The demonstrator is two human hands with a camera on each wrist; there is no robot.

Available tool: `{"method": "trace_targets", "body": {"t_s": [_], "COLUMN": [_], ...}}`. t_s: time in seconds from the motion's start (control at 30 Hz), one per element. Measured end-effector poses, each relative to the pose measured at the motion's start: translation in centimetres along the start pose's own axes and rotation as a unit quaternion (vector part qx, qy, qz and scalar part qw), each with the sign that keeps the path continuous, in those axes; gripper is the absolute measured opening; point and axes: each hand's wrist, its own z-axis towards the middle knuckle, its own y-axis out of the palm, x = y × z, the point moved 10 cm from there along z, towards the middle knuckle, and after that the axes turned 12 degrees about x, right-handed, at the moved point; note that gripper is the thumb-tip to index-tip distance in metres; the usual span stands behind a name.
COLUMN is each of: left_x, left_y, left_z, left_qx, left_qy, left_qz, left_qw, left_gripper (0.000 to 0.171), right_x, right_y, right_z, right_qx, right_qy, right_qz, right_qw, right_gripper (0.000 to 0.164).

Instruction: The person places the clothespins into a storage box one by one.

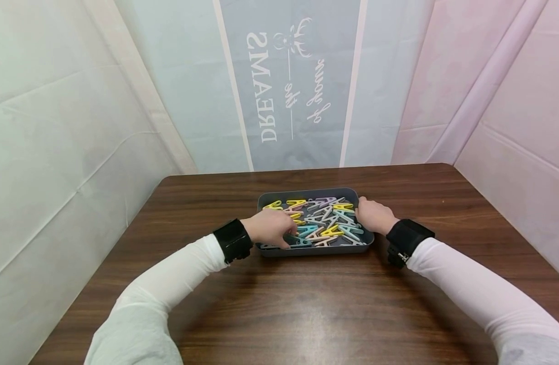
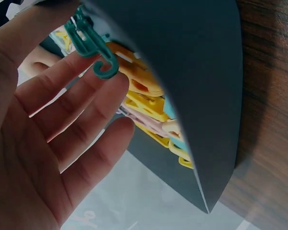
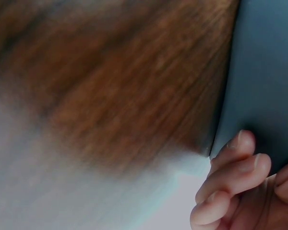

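Observation:
A dark grey tray (image 1: pixel 315 251) full of clothespins (image 1: pixel 327 218) in yellow, teal, pink, grey and purple stands on the table. Over its left end is my left hand (image 1: pixel 271 227), its thumb low and its fingers reaching in past the near rim. In the left wrist view this hand pinches a dark green clothespin (image 2: pixel 89 40) with a hooked end, between thumb and fingers. My right hand (image 1: pixel 375 215) holds the tray's right end near the far corner. Its curled fingers (image 3: pixel 235 179) lie against the outer wall in the right wrist view.
The brown wooden table (image 1: pixel 288 309) stretches out around the tray. Behind its far edge hangs a pale cloth (image 1: pixel 302 101) with printed lettering, and more pale cloth (image 1: pixel 69 126) flanks the left side. Both wrists wear black bands (image 1: pixel 232 241).

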Motion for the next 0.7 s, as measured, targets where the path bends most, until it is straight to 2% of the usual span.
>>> {"method": "trace_targets", "body": {"t_s": [0.23,0.7], "left_x": [-0.32,0.36], "left_y": [0.9,0.92], "left_z": [0.32,0.15], "left_qx": [-0.019,-0.026], "left_qy": [-0.01,0.0], "left_qz": [-0.006,0.014], "left_qw": [0.9998,0.9996], "left_gripper": [0.021,0.017], "right_x": [0.0,0.14], "right_y": [0.06,0.36], "right_z": [0.14,-0.06], "right_qx": [0.0,-0.001], "right_qy": [-0.005,0.002], "right_qz": [-0.004,0.002], "right_qw": [1.0,1.0], "right_gripper": [0.052,0.042]}}
